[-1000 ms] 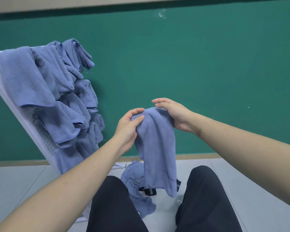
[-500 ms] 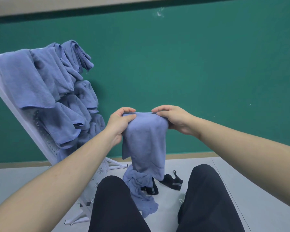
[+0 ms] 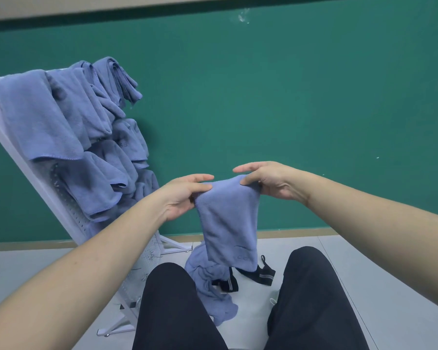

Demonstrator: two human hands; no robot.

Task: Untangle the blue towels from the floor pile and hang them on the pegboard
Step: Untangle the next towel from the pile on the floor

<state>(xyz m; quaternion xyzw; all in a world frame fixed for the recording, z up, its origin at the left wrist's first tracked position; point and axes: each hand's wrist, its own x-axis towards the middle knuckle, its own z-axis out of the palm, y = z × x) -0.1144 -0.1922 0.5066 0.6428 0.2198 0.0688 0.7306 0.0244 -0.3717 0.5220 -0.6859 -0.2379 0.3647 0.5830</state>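
Note:
A blue towel hangs folded in front of me, held up by its top edge. My left hand pinches its left top corner between thumb and fingers. My right hand pinches the right top corner, index finger stretched out above. Below, between my knees, a small pile of blue towels lies on the floor. The white pegboard leans at the left, and several blue towels hang over it.
A black strap with grey stripes lies on the floor beside the pile. My legs in black trousers frame the pile. The pegboard's white feet rest on the grey floor. A green wall stands behind.
My hands moved apart along the towel's top edge and shifted their grip to its corners. The towel hangs a little wider and clear of the floor pile.

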